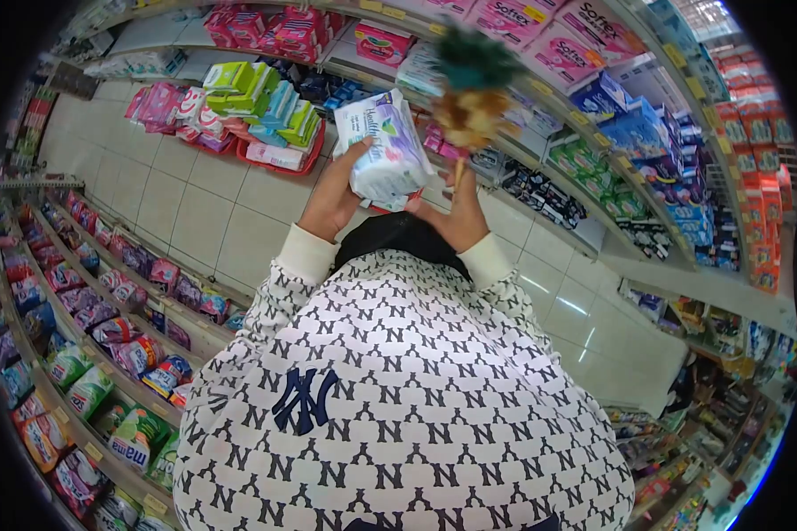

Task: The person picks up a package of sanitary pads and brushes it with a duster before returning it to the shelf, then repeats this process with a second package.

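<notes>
My left hand grips a white and purple pack of sanitary pads by its left side, thumb across the front. The pack is held up in front of my body, tilted. In my right hand is the thin handle of a feather duster, its brown and dark green feathers blurred and raised in front of the shelf. The fingers of the right hand are closed around the handle, just right of the pack.
A red basket on the tiled floor is heaped with green, blue and pink packs. Stocked shelves curve ahead, with pink Softex packs at the top. Another shelf of colourful pouches runs along the left.
</notes>
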The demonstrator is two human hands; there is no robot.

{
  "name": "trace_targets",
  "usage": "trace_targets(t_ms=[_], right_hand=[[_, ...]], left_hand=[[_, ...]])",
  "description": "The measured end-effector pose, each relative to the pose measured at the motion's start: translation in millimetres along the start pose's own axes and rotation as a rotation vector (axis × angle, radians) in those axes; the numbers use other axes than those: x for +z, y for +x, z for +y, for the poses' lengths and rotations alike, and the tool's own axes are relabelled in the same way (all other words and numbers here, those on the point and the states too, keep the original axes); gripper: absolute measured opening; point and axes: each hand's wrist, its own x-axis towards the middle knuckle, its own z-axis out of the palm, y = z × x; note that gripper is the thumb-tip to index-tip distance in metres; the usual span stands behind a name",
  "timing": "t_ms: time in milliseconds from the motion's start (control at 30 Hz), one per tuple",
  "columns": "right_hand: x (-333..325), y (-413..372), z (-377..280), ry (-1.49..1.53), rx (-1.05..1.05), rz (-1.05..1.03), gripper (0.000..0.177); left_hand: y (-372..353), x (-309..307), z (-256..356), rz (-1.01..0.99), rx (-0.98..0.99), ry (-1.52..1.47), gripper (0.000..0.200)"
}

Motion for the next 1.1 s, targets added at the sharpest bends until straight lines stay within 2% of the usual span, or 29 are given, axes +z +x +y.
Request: trace_targets(t_ms=[33, 67, 133, 167, 267, 300, 333, 400, 467, 533, 567, 633, 767, 867, 900, 1000, 1033, 1100], right_hand=[[-1.1, 3.0, -18.6, -0.12, -0.114, 0.027, 0.088], [-1.6, 4.5, -20.0, -0.093, -0.11, 0.021, 0.092], [1.9, 9.8, -19.6, -0.042, -0.104, 0.006, 0.1], [-1.7, 11.1, -20.7, 0.045, -0.036, -0.021, 0.087], [-19.8, 14.5, -28.4, 0.043, -0.04, -0.021, 0.085], [-18.1, 17.4, -24.5, 0.203, -0.042, 0.048, 0.073], [-19.5, 16.7, -24.0, 0.309, -0.004, 0.051, 0.072], [-22.6, 18.2, -29.6, 0.52, 0.07, 0.047, 0.07], [-29.7, 18.7, -16.3, 0.289, 0.009, 0.025, 0.054], [-36.9, 23.2, -23.1, 0.103, -0.024, 0.054, 0.037], [-40.3, 18.7, -6.8, 0.15, -0.038, 0.179, 0.029], [-56.7, -2.2, 2.6, -0.015, 0.02, 0.036, 0.023], [-50.1, -27.6, -15.1, -0.516, -0.083, -0.225, 0.036], [-47.6, -23.9, 56.6, -0.3, 0.236, 0.086, 0.037], [-49.4, -21.3, 57.5, -0.162, 0.317, 0.177, 0.038], [-43.9, -33.9, 51.5, 0.084, 0.335, 0.149, 0.037], [-40.5, -40.3, 44.0, -0.059, 0.182, 0.075, 0.037], [-33.8, -40.2, 41.2, -0.241, 0.113, -0.012, 0.039]], left_hand=[[2.6, 4.6, -2.1, -0.064, -0.108, -0.141, 0.053], [4.2, 9.4, -5.2, -0.123, -0.219, -0.283, 0.051], [-4.2, 19.8, -12.9, -0.141, -0.268, -0.243, 0.053], [-7.3, 25.9, -16.6, -0.163, -0.272, -0.239, 0.055], [-10.6, 27.1, -11.2, -0.227, -0.345, -0.284, 0.068], [-8.0, 21.5, -9.3, -0.225, -0.376, -0.321, 0.071], [-4.8, 17.0, -9.4, -0.222, -0.406, -0.359, 0.074], [-0.3, 15.5, -13.3, -0.241, -0.342, -0.378, 0.075], [-3.9, 26.2, -11.6, -0.269, -0.216, -0.283, 0.072], [-0.9, 16.0, -14.5, -0.233, -0.225, -0.357, 0.069], [1.5, 11.3, -13.6, -0.218, -0.227, -0.394, 0.067], [0.5, 6.3, -7.0, -0.171, -0.197, -0.416, 0.066], [-0.9, -6.7, -8.3, -0.147, -0.142, -0.461, 0.063], [-0.4, 0.1, -2.8, -0.125, -0.149, -0.464, 0.063], [-0.1, -1.9, -3.0, -0.073, -0.141, -0.467, 0.063], [0.5, -4.6, -6.4, 0.013, -0.003, -0.425, 0.062], [-0.3, -5.1, -5.2, 0.045, 0.015, -0.39, 0.062], [-0.1, -2.1, -2.8, 0.099, 0.043, -0.32, 0.061]])
